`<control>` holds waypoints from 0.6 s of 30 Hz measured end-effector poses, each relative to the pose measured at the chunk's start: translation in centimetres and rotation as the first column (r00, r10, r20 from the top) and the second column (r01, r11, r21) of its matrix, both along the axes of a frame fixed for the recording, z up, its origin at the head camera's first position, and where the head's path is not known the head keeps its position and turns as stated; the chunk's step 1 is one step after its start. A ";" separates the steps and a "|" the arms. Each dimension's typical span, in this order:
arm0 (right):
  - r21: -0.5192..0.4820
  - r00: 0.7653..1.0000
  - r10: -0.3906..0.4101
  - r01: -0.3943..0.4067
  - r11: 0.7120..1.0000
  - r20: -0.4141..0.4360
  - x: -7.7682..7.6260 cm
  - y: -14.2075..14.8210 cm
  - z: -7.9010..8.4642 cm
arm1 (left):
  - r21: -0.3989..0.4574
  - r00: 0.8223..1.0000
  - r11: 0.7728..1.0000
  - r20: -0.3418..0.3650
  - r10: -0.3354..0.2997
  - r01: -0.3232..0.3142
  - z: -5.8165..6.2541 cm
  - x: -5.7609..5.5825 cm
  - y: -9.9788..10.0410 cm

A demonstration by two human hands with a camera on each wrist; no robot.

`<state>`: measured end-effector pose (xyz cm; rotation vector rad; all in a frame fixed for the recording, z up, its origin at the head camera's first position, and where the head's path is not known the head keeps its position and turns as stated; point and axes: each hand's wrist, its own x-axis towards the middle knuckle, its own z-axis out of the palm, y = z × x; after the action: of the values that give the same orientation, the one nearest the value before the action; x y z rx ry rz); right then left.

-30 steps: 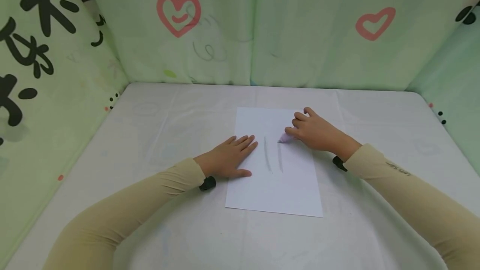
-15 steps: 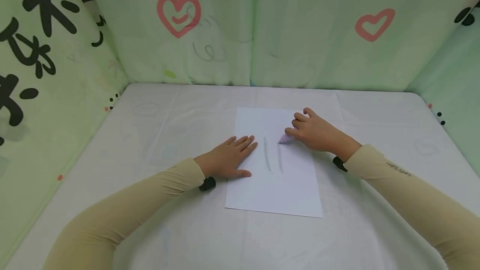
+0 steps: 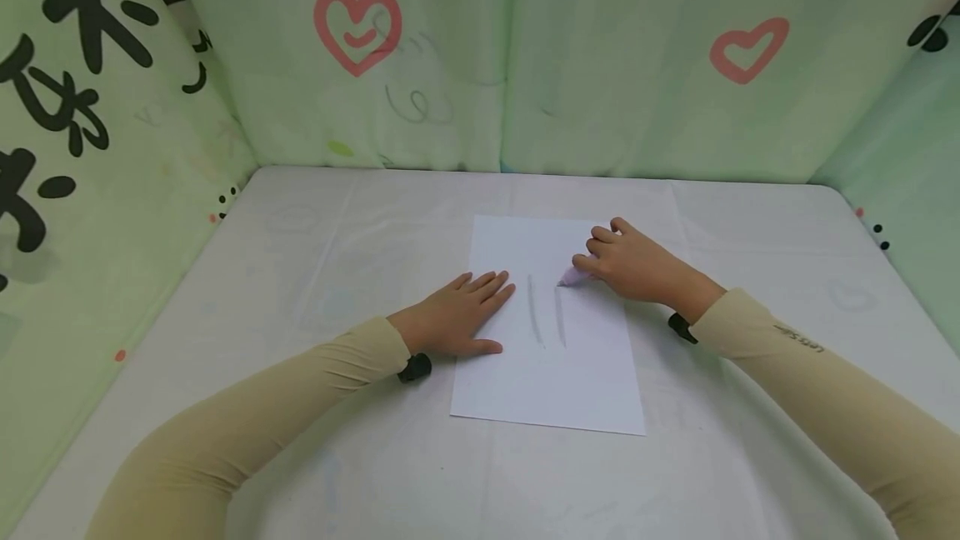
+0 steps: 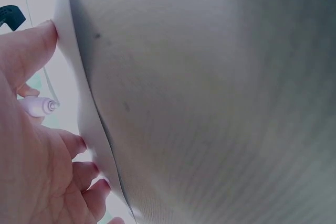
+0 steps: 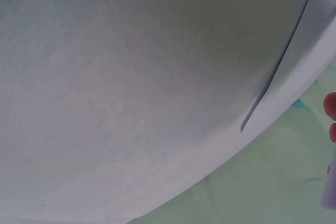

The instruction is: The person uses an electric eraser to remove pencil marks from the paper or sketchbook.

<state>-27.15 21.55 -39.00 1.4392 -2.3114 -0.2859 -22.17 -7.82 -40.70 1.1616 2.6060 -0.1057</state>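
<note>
A white sheet of paper (image 3: 551,390) lies on the table, bearing two near-vertical grey lines. My left hand (image 3: 453,319) rests flat on its left side, fingers spread; its fingers also show beside the paper's edge in the left wrist view. Over the sheet's right side, my right hand (image 3: 626,265) pinches a pale purple pen (image 3: 573,277). The pen tip is at the upper end of the right-hand line. In the right wrist view only the pen's rear end (image 5: 330,190) and a few fingertips appear, at the right edge.
A white cloth (image 3: 360,457) covers the table around the paper. Green curtains (image 3: 600,107) with hearts and black lettering hang behind and on both sides. Dark wrist cameras sit under both cuffs, the left camera (image 3: 415,367) close to the paper's left edge.
My right hand has shifted very slightly to the right, with the pen tip staying near the same spot. The left hand and the paper have not moved.
</note>
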 end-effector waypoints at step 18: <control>0.022 1.000 -0.011 0.011 1.000 0.007 -0.4 -0.2 0.1 | -0.013 1.000 1.000 -0.003 -0.003 0.003 0.1 -0.1 0.1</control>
<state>-27.50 21.31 -38.92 1.4404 -2.3296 -0.3106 -22.23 -7.75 -40.62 1.1621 2.6025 -0.1254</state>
